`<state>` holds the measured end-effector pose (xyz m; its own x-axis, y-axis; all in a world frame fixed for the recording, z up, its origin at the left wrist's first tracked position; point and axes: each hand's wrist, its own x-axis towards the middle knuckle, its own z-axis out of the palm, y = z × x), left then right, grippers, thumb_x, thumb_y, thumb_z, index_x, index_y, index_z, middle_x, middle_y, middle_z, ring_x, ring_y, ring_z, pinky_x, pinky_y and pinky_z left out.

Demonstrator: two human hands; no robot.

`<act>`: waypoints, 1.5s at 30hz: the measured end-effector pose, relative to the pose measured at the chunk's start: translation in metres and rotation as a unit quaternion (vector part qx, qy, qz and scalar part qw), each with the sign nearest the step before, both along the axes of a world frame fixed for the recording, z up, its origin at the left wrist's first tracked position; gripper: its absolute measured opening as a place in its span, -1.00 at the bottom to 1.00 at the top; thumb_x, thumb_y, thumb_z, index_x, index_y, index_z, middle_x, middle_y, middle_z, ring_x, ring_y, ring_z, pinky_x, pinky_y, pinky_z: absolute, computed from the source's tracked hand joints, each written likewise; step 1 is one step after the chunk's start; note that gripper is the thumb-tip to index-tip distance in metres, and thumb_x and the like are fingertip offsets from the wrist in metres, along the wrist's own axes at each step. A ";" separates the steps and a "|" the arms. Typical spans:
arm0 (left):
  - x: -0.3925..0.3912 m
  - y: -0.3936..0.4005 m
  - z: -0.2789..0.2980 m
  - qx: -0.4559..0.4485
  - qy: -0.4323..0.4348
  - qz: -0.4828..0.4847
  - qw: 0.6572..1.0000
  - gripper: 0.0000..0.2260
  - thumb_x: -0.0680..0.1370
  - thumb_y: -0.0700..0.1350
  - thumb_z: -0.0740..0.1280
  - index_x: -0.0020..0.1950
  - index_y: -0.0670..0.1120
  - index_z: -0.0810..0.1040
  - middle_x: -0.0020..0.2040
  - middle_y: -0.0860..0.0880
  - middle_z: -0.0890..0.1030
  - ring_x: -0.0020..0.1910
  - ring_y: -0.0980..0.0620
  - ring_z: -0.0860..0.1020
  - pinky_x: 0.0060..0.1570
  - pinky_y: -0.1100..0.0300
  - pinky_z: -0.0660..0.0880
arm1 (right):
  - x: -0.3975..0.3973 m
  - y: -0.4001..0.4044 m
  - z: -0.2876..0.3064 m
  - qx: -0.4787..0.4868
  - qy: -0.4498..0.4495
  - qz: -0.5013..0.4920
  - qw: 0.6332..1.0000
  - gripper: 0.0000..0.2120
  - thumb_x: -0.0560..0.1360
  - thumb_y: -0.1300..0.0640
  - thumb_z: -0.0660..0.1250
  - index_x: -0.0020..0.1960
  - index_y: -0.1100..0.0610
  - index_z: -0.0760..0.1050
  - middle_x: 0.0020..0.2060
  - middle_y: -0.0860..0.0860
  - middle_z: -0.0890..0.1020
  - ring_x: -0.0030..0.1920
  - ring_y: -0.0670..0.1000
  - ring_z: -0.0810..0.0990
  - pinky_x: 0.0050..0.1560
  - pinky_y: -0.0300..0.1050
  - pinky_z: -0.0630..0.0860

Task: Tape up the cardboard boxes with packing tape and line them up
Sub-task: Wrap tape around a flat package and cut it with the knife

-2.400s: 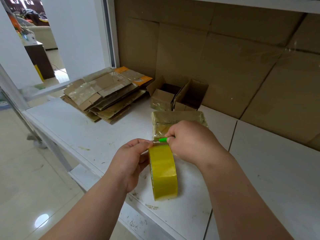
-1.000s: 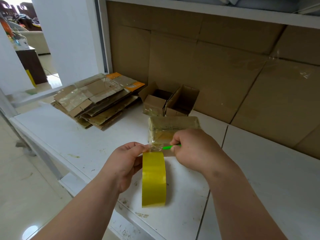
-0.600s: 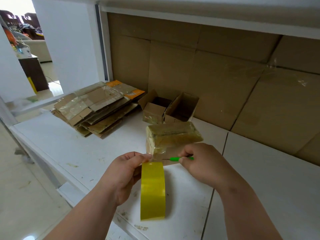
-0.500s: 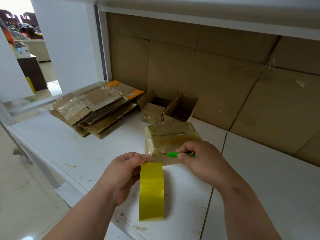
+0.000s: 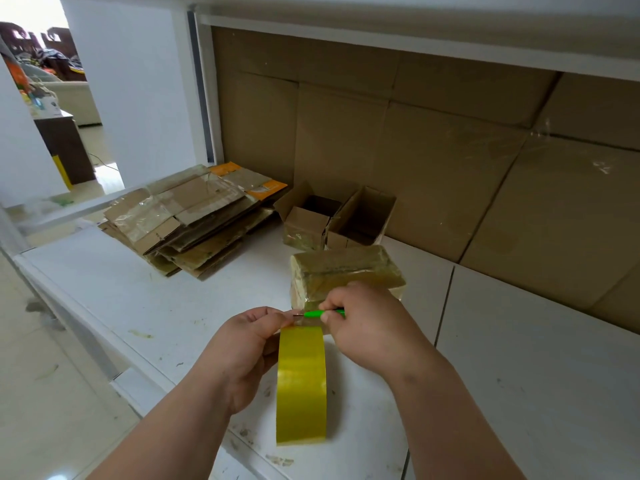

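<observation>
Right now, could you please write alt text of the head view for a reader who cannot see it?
Over a white table, the left hand holds a yellow tape roll while the right hand puts a green cutter to the tape running to a taped box. Behind it stand two open boxes and a stack of flat cardboard.

One roll of yellow packing tape (image 5: 301, 386) stands on edge near the front of the white table (image 5: 519, 375). One small green-handled cutter (image 5: 323, 313) is there too. One taped-up brown cardboard box (image 5: 346, 271) sits just beyond it. Two open small cardboard boxes (image 5: 337, 220) stand side by side at the far wall. One stack of flattened cardboard boxes (image 5: 194, 220) lies far left; its sheets cannot be counted. Two bare hands are in view.
</observation>
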<state>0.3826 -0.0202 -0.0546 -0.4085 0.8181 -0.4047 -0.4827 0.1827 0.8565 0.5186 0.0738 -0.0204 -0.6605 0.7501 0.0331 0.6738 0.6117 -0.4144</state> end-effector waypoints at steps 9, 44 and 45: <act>-0.001 -0.002 0.004 -0.004 -0.016 0.017 1.000 -0.92 0.54 -0.26 0.37 -0.13 -0.22 0.63 -0.29 -0.17 0.64 -0.28 -0.10 0.57 -0.14 0.03 0.50 | 0.019 0.012 -0.007 0.028 -0.040 -0.031 0.998 -0.84 0.59 0.06 0.23 0.04 -0.03 0.59 -0.05 -0.09 0.53 -0.07 -0.02 0.52 -0.14 -0.15 0.43; 0.014 -0.008 0.007 0.027 0.227 -0.018 0.973 -0.89 0.56 -0.29 0.34 -0.16 -0.23 0.61 0.07 0.14 0.70 0.10 0.22 0.62 0.14 0.17 0.52 | -0.007 0.026 -0.032 0.150 -0.011 -0.064 0.987 -0.43 0.51 -0.38 0.17 0.44 -0.19 0.38 0.47 -0.16 0.33 0.48 -0.01 0.18 0.42 0.07 0.00; 0.013 -0.008 0.006 0.025 0.225 -0.021 0.974 -0.89 0.56 -0.28 0.34 -0.16 -0.23 0.60 0.08 0.12 0.70 0.11 0.23 0.61 0.17 0.15 0.51 | -0.004 0.026 -0.031 0.145 -0.013 -0.055 0.988 -0.46 0.53 -0.34 0.17 0.46 -0.19 0.36 0.49 -0.16 0.31 0.49 -0.01 0.16 0.43 0.07 -0.02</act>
<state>0.3955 -0.0282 -0.0483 -0.5012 0.8519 -0.1518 -0.0495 0.1470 0.9879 0.5142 0.1002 -0.0511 -0.5783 0.7794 0.2411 0.7514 0.6240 -0.2145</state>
